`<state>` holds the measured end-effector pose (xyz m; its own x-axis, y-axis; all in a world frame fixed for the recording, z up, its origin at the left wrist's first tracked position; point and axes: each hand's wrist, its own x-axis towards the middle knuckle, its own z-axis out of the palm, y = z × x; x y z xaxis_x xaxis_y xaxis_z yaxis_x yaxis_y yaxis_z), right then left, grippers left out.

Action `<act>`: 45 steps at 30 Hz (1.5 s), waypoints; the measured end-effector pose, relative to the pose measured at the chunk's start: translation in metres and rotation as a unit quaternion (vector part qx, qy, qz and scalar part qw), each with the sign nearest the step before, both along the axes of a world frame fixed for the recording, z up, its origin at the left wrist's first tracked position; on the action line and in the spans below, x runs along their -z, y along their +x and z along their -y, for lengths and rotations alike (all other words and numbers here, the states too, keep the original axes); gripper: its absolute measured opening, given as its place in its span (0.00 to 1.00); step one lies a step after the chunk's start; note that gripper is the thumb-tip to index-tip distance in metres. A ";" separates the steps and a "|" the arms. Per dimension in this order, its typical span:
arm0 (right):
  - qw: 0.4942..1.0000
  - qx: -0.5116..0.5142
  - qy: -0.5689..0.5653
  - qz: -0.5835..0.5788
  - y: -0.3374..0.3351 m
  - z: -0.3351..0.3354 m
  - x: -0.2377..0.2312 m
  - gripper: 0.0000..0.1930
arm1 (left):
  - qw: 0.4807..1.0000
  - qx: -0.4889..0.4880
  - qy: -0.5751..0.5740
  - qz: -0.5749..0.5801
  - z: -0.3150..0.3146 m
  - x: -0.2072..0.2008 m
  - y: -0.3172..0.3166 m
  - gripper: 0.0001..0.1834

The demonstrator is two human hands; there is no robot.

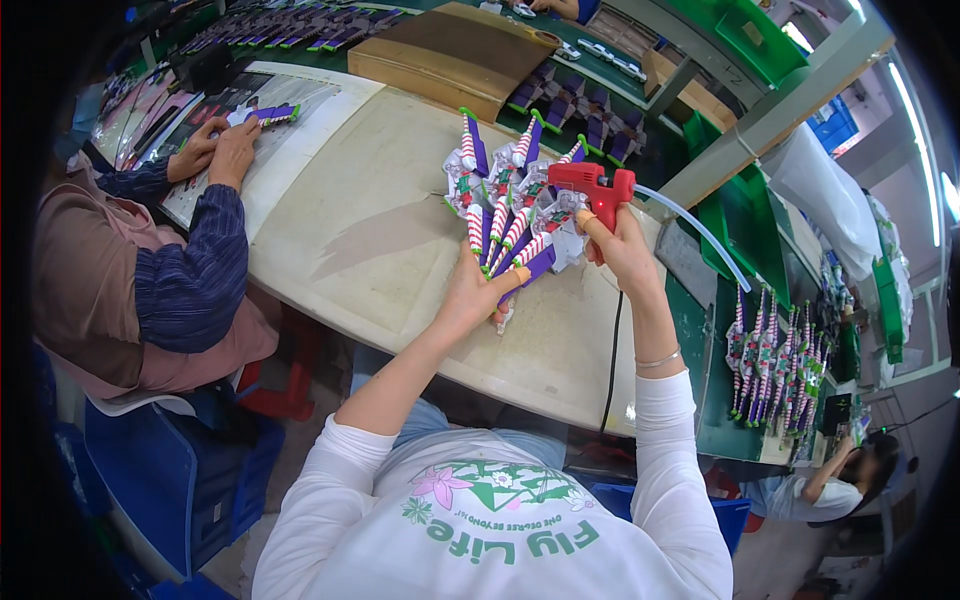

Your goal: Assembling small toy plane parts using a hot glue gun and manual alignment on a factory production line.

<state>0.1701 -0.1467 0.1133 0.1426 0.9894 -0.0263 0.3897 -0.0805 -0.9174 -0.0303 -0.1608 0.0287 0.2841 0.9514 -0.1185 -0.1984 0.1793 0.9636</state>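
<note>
Several wings (pixel 516 228) spread in a fan over the pale surface (pixel 400 235), striped red and white with purple panels, green tips and white middles. From where I stood, the left grip (pixel 470 297) was clasping their near ends, thumb across the purple. The right grip (pixel 627 252) was wrapped round a red glue gun (pixel 590 184), its front end close to the white middles.

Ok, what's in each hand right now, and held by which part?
The right hand holds the red glue gun by its handle. The left hand holds the striped wings by their near ends; exactly how many is hidden.
</note>
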 end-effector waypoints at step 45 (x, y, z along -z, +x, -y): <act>0.989 -0.110 -0.017 0.098 -0.029 -0.003 -0.018 0.20 | 0.999 0.001 0.018 0.028 -0.001 0.008 0.000 0.34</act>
